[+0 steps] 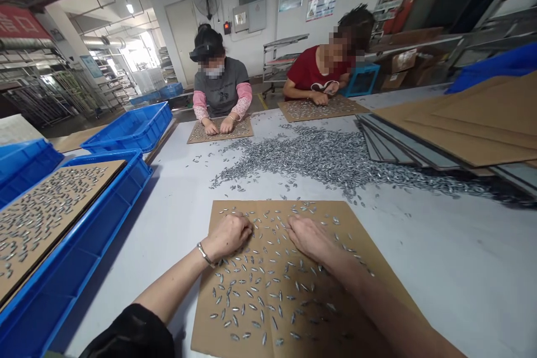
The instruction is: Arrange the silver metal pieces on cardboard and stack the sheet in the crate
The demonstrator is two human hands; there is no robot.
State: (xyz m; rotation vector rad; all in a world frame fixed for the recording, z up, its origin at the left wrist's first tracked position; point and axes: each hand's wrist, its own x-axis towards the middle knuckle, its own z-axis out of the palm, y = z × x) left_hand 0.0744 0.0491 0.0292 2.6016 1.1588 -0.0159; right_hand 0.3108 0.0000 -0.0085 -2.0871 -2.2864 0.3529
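A brown cardboard sheet [268,313] lies before me on the white table, with many small silvery spindle-shaped metal pieces [253,306] spread over it, apart from one another. My left hand [230,233], a bracelet at its wrist, rests over the sheet's upper left with curled fingers. Over the upper right is my right hand [308,236], its fingers bent and pressed together near the pieces. Whatever either hand's fingertips pinch is hidden or too small to name. Past the sheet's far edge spreads a large heap of the same metal pieces [310,151].
Blue crates [126,184] line the left; the nearest holds a piece-covered cardboard sheet [54,207]. Stacked cardboard sheets [470,117] stand at the right. Across the white table [453,251], two people handle pieces on cardboard sheets [195,133].
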